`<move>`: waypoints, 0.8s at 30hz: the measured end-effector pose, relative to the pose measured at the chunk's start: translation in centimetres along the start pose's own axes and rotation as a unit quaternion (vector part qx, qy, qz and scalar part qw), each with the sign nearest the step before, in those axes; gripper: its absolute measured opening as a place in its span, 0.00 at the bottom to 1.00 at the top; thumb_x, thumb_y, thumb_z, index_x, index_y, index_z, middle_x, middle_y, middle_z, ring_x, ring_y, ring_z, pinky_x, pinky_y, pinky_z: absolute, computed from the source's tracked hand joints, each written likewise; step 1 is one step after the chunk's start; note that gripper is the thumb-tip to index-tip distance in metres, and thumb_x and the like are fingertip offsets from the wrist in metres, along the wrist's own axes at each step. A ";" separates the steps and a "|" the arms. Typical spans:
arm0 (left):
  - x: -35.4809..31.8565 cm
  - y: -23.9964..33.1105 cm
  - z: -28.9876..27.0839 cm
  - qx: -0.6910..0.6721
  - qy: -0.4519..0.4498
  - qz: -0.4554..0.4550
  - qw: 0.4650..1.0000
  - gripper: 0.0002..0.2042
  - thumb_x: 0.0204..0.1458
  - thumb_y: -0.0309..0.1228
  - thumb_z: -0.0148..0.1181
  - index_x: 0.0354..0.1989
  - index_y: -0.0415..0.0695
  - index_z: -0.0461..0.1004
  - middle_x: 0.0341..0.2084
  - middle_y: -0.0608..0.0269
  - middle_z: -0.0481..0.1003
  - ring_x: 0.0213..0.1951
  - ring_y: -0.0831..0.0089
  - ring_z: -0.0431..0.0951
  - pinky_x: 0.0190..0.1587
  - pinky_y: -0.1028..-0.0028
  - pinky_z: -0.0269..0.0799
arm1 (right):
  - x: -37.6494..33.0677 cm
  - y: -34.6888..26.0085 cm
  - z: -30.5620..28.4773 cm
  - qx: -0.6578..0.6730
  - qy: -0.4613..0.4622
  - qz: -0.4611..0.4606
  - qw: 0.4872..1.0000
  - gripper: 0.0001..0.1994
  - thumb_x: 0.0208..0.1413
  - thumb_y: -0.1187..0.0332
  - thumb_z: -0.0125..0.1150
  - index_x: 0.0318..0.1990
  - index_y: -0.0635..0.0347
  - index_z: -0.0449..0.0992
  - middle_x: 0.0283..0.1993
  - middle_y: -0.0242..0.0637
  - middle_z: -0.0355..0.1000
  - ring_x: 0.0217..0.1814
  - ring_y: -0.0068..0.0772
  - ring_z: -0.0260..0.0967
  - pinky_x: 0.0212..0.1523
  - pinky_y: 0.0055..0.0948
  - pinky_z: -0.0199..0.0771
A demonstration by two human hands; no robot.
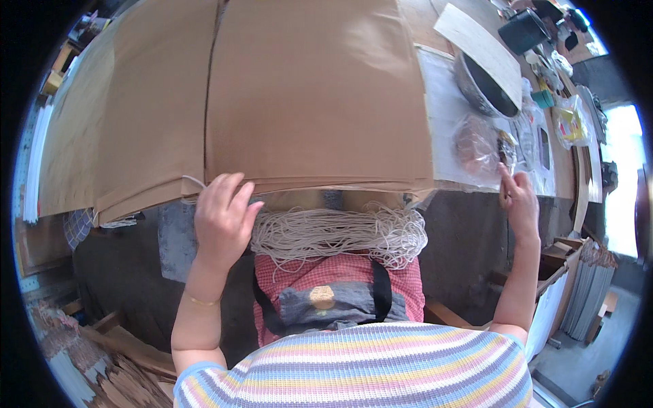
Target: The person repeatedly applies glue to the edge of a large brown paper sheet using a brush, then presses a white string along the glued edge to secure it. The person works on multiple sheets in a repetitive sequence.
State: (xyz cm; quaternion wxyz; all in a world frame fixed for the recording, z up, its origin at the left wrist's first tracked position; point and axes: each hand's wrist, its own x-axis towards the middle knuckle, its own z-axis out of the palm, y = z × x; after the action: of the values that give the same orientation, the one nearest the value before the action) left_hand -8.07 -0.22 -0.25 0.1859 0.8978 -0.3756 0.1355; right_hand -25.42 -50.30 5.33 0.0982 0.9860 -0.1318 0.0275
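Note:
Large stacked sheets of brown paper (pixel 313 88) cover the table in front of me. At their near edge, my left hand (pixel 224 221) has its fingers spread, with the fingertips by the seam between two stacks. A short bit of white cord (pixel 194 181) pokes out beside those fingers. Off to the right, my right hand (pixel 521 204) is closed around what looks like a brush (pixel 506 145), its dark, yellowish head pointing away from me. A thick skein of white cord (pixel 340 231) lies across my lap, on a red checked cloth (pixel 408 289).
A dark round basin (pixel 477 85), partly covered by a pale board (pixel 479 54), stands at the right of the table. Nearer lies a clear plastic bag (pixel 476 146). A dark box (pixel 524 31) and other bags sit beyond. Pale strips (pixel 588 299) lean at the right.

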 end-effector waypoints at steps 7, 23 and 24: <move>4.7 -6.2 3.7 -0.076 -0.027 -0.276 0.958 0.38 0.55 0.51 0.56 0.61 0.28 0.56 0.59 0.35 0.60 0.63 0.48 0.59 0.64 0.58 0.55 | 0.6 0.0 0.3 0.268 0.246 -0.013 0.931 0.10 0.53 0.79 0.61 0.43 0.60 0.77 0.34 0.36 0.73 0.30 0.27 0.69 0.32 0.24 0.69; 3.8 -5.5 6.0 -0.055 -0.011 -0.226 0.972 0.34 0.56 0.39 0.57 0.65 0.31 0.51 0.64 0.38 0.53 0.66 0.49 0.53 0.67 0.60 0.49 | 0.6 -2.0 -0.3 0.618 0.347 0.191 0.679 0.06 0.58 0.70 0.61 0.38 0.61 0.73 0.22 0.27 0.67 0.20 0.13 0.60 0.19 0.13 0.55; 3.7 -5.1 7.1 -0.010 -0.005 -0.200 0.980 0.35 0.57 0.40 0.57 0.65 0.31 0.50 0.65 0.38 0.52 0.67 0.48 0.50 0.68 0.59 0.47 | 1.2 -1.8 -0.3 0.617 0.353 0.186 0.678 0.06 0.57 0.69 0.62 0.38 0.61 0.73 0.22 0.27 0.67 0.20 0.13 0.60 0.19 0.13 0.54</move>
State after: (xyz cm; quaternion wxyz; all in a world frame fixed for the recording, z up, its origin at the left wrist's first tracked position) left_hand -1.17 -2.31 -6.36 0.2166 0.9535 -0.1906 0.0874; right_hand -23.78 -48.83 5.40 -0.5004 0.6949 -0.2214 0.4665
